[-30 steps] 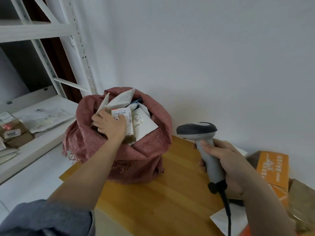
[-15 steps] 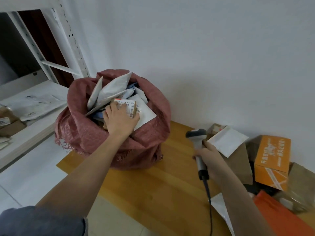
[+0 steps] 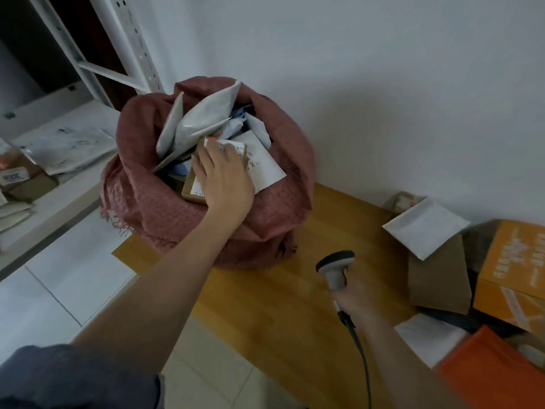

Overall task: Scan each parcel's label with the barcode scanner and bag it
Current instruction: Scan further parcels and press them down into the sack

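A dusty-pink woven bag (image 3: 165, 208) stands on the wooden table (image 3: 280, 305), stuffed with several white and grey mailers. On top of them lies a small brown box parcel (image 3: 191, 188) with a white label. My left hand (image 3: 224, 178) rests flat on that box, fingers spread over the label. My right hand (image 3: 354, 296) grips the handle of the grey barcode scanner (image 3: 334, 264) low over the table, to the right of the bag, its cable trailing toward me.
At the right lie unbagged parcels: a white envelope (image 3: 424, 228) on a brown paper parcel (image 3: 439, 278), an orange box (image 3: 513, 273) and an orange mailer (image 3: 495, 370). A white shelf (image 3: 59, 184) at the left holds more packages. The wall is close behind.
My left hand has pushed the small box down into the bag and now lies flat on it. My right hand has lowered the scanner toward the table.
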The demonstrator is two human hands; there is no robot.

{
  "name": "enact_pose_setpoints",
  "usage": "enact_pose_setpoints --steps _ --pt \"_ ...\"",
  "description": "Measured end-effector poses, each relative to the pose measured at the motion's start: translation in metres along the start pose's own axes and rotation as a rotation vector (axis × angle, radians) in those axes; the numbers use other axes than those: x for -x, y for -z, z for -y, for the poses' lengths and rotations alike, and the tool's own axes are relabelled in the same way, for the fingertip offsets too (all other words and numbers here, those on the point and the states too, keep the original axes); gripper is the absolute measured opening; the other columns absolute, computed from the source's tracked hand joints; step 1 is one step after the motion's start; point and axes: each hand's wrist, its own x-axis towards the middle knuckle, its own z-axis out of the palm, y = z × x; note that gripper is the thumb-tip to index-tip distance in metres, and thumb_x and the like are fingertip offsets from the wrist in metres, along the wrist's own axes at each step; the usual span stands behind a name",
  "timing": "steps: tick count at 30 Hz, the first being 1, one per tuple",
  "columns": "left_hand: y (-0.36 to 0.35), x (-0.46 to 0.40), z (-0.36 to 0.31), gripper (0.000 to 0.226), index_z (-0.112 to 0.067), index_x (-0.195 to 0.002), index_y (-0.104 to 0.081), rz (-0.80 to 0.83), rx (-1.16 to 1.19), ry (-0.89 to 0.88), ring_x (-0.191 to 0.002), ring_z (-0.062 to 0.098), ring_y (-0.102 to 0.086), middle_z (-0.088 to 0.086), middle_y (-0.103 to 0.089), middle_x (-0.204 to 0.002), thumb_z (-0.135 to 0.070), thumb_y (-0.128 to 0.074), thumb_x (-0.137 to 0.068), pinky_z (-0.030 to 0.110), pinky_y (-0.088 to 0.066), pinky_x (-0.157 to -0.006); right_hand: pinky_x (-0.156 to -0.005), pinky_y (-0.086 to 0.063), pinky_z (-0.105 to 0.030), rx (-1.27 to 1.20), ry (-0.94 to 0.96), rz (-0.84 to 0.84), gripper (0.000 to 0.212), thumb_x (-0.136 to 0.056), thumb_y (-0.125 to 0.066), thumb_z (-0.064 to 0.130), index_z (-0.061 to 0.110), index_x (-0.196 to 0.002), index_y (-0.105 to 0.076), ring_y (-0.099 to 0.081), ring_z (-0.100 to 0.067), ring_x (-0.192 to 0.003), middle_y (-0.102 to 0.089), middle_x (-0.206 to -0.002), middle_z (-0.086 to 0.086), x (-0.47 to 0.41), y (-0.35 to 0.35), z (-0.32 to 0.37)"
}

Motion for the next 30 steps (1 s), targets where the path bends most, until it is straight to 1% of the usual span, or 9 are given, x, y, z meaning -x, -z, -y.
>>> enact_pose_setpoints --steps 3,6,12,15,18,22,26,28,30 --pt "-0.007 0.002 0.002 0.038 -0.002 -0.124 -0.052 -0.096 -0.064 -0.073 -0.126 0.042 -0.044 0.025 -0.049 -0.129 -0.022 -0.056 -0.092 0.053 -0.026 -0.112 -0.095 -0.047 -0.04 -0.003 -0.052 0.004 0.09 -0.088 -0.07 0.011 0.01 -0.154 -0.009 -0.045 -0.033 -0.13 -0.034 -0.151 -0.014 -0.015 -0.009 -0.011" --pt "-0.013 0.001 0.008 0.035 -0.001 -0.121 -0.051 -0.001 -0.066 -0.099 -0.125 0.04 -0.046 0.024 -0.052 -0.126 -0.024 -0.053 -0.094 0.049 -0.023 -0.116 -0.1 -0.04 -0.039 -0.028 -0.128 0.024 0.09 -0.088 -0.071 0.019 0.009 -0.154 -0.01 -0.038 -0.032 -0.136 -0.03 -0.153 -0.012 -0.025 -0.019 -0.022" --pt "-0.014 -0.005 0.012 0.043 -0.001 -0.129 -0.044 0.139 -0.036 -0.099 -0.128 0.04 -0.041 0.025 -0.047 -0.132 -0.022 -0.053 -0.093 0.046 -0.029 -0.113 -0.081 -0.046 -0.032 -0.016 -0.141 -0.026 0.042 -0.086 -0.069 0.003 0.007 -0.126 -0.055 -0.058 -0.026 -0.103 -0.058 -0.12 -0.011 -0.033 -0.035 -0.035" --pt "-0.013 -0.005 0.013 0.044 -0.002 -0.13 -0.043 0.162 -0.015 -0.1 -0.13 0.039 -0.04 0.024 -0.047 -0.132 -0.02 -0.054 -0.091 0.045 -0.028 -0.113 -0.073 -0.043 -0.031 0.001 -0.175 -0.018 0.02 -0.093 -0.054 0.001 0.013 -0.108 -0.06 -0.053 -0.018 -0.084 -0.058 -0.115 -0.009 -0.034 -0.039 -0.037" --pt "-0.012 -0.005 0.014 0.046 -0.002 -0.131 -0.041 0.182 -0.034 -0.109 -0.131 0.039 -0.039 0.025 -0.046 -0.133 -0.022 -0.054 -0.091 0.045 -0.028 -0.114 -0.064 -0.042 -0.027 0.028 -0.2 -0.003 0.018 -0.096 -0.045 0.006 0.014 -0.107 -0.057 -0.052 -0.017 -0.08 -0.057 -0.114 -0.009 -0.038 -0.039 -0.037" --pt "-0.011 -0.006 0.02 0.046 -0.001 -0.13 -0.042 0.204 -0.03 -0.128 -0.128 0.041 -0.041 0.027 -0.046 -0.132 -0.021 -0.054 -0.09 0.045 -0.031 -0.111 -0.076 -0.044 -0.031 0.01 -0.288 0.027 0.018 -0.101 -0.044 0.015 0.01 -0.117 -0.051 -0.051 -0.02 -0.092 -0.053 -0.109 -0.008 -0.038 -0.04 -0.035" --pt "-0.004 -0.01 0.022 0.044 -0.002 -0.128 -0.046 0.207 -0.001 -0.179 -0.117 0.036 -0.048 0.024 -0.049 -0.128 -0.028 -0.051 -0.092 0.041 -0.039 -0.098 -0.081 -0.045 -0.034 -0.012 -0.298 0.006 0.035 -0.103 -0.041 0.019 0.004 -0.133 -0.049 -0.051 -0.024 -0.097 -0.055 -0.125 -0.015 -0.037 -0.046 -0.033" --pt "0.0 -0.012 0.024 0.044 -0.004 -0.127 -0.047 0.216 0.019 -0.205 -0.113 0.034 -0.051 0.022 -0.048 -0.128 -0.032 -0.049 -0.094 0.037 -0.042 -0.089 -0.087 -0.048 -0.04 -0.065 -0.247 -0.062 0.033 -0.098 -0.047 0.013 -0.001 -0.126 -0.055 -0.055 -0.027 -0.094 -0.059 -0.122 -0.02 -0.031 -0.048 -0.024" --pt "0.003 -0.016 0.028 0.044 -0.003 -0.127 -0.047 0.23 0.057 -0.236 -0.112 0.033 -0.051 0.021 -0.048 -0.128 -0.034 -0.049 -0.095 0.036 -0.042 -0.084 -0.083 -0.051 -0.04 -0.12 -0.216 -0.145 0.016 -0.091 -0.052 0.007 0.003 -0.099 -0.066 -0.053 -0.022 -0.078 -0.064 -0.1 -0.018 -0.021 -0.048 -0.01"
